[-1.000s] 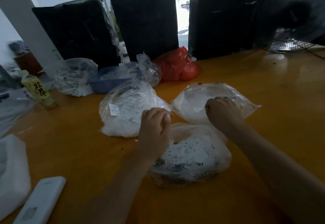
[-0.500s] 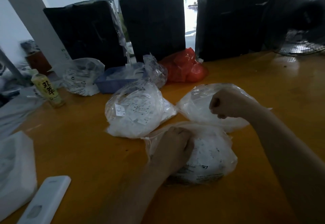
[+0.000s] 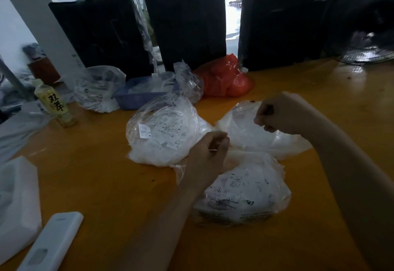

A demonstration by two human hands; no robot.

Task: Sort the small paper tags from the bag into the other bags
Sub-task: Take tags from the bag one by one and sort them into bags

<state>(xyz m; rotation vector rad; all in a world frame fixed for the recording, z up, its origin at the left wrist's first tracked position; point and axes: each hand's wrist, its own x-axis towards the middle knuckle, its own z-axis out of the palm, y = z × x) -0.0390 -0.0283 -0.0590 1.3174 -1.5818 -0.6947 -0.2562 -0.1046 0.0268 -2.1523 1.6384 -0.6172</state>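
Three clear plastic bags full of small white paper tags lie on the orange table. They are the near bag [image 3: 245, 194], the left bag [image 3: 162, 134] and the right bag [image 3: 251, 138]. My left hand [image 3: 207, 155] hovers over the near bag's open top, with its fingers curled and pinching a pale sliver that looks like a paper tag [image 3: 213, 149]. My right hand [image 3: 279, 114] is a closed fist just above the right bag's upper edge. Whatever is inside that fist is hidden.
Behind the bags sit a blue tray [image 3: 136, 98], another clear bag [image 3: 98, 91], a red bag [image 3: 226, 79] and a drink bottle [image 3: 54, 102]. Black wrapped boxes [image 3: 185, 21] line the far edge, with a fan [image 3: 366, 36] at right. A white remote [image 3: 51, 243] and foam [image 3: 15, 202] lie near left.
My left hand went into the near bag, then came up out of it with its fingers pinched. My right hand lifted off the right bag into a fist and has stayed there.
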